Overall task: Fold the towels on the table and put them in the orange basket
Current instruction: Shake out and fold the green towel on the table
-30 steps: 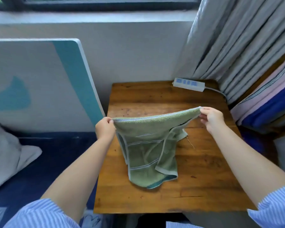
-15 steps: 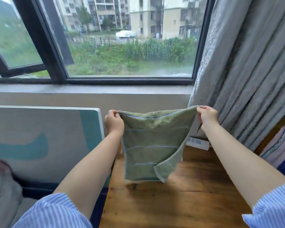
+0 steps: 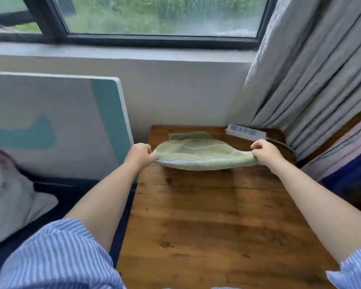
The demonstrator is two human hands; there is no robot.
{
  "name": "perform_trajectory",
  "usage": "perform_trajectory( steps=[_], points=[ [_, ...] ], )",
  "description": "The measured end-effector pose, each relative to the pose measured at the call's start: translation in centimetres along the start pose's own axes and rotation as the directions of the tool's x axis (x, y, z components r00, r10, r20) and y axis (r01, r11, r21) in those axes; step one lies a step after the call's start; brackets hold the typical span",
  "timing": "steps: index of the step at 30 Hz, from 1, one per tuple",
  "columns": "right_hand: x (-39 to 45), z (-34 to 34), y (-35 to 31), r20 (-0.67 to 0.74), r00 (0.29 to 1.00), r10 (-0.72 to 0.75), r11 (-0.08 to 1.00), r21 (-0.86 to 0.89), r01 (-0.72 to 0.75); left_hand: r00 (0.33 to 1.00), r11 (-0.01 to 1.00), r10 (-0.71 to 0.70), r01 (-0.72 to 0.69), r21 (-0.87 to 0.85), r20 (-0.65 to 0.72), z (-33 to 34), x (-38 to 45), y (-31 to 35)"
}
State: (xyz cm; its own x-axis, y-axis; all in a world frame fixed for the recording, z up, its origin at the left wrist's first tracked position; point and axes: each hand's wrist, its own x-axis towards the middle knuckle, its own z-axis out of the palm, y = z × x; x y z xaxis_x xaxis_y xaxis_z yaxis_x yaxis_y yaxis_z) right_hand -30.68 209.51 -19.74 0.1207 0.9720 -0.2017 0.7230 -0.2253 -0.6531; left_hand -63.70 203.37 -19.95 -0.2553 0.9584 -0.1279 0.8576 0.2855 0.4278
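Pinching green towel [image 3: 204,156], left hand [image 3: 141,155], right hand [image 3: 266,152]

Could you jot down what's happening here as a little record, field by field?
Activity: spreading a green towel over the far part of the wooden table
Left hand: pinches the towel's left corner
Right hand: pinches its right corner
Towel state: near edge lifted, far part seems to rest on the table
Nearby: white power strip behind the towel
Orange basket: not in view

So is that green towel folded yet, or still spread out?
Spread out, not neatly folded. The green towel is stretched between the left hand and right hand, each pinching a corner, its far part on the table.
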Motion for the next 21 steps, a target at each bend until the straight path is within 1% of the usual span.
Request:
perform_trajectory(
  steps=[1,3,4,6,10,14,16,17,19,20,21],
  points=[
    [-1.1,1.3,1.7,0.092,0.996,0.005,0.993,-0.117,0.006,0.990,0.996,0.002,-0.015,0.093,0.143,1.4,-1.1,-0.7],
    [-3.0,3.4,4.1,0.243,0.969,0.053,0.939,-0.343,0.035,0.925,0.960,-0.006,-0.101,0.262,0.380,3.6,-2.8,-1.3],
    [-3.9,4.5,5.3,0.306,0.947,0.101,0.905,-0.424,0.040,0.881,0.934,-0.018,-0.155,0.323,0.473,4.7,-3.8,-1.6],
    [-5.6,6.3,7.5,0.412,0.891,0.190,0.843,-0.534,0.067,0.812,0.882,-0.033,-0.250,0.399,0.582,6.7,-5.2,-2.3],
    [-8.8,8.7,11.0,0.568,0.766,0.302,0.744,-0.642,0.183,0.694,0.827,-0.102,-0.340,0.448,0.713,10.4,-8.0,-4.4],
    [-11.0,9.8,13.2,0.621,0.696,0.359,0.699,-0.674,0.241,0.589,0.804,-0.163,-0.387,0.453,0.792,12.2,-10.2,-5.8],
    [-11.9,10.0,13.7,0.671,0.606,0.428,0.683,-0.679,0.270,0.517,0.817,-0.202,-0.380,0.434,0.832,12.8,-10.7,-6.0],
    [-12.2,10.0,13.9,0.695,0.546,0.467,0.689,-0.673,0.268,0.461,0.829,-0.223,-0.374,0.416,0.859,13.0,-10.9,-6.1],
    [-12.3,9.7,13.9,0.714,0.432,0.550,0.709,-0.673,0.210,0.335,0.856,-0.275,-0.341,0.389,0.901,13.5,-10.8,-6.1],
    [-12.0,9.5,14.0,0.709,0.408,0.575,0.700,-0.685,0.205,0.296,0.861,-0.298,-0.327,0.390,0.908,13.7,-10.7,-6.1],
    [-11.6,9.5,13.9,0.705,0.407,0.580,0.687,-0.693,0.221,0.292,0.860,-0.310,-0.320,0.398,0.905,13.9,-10.4,-6.1]
  ],
)
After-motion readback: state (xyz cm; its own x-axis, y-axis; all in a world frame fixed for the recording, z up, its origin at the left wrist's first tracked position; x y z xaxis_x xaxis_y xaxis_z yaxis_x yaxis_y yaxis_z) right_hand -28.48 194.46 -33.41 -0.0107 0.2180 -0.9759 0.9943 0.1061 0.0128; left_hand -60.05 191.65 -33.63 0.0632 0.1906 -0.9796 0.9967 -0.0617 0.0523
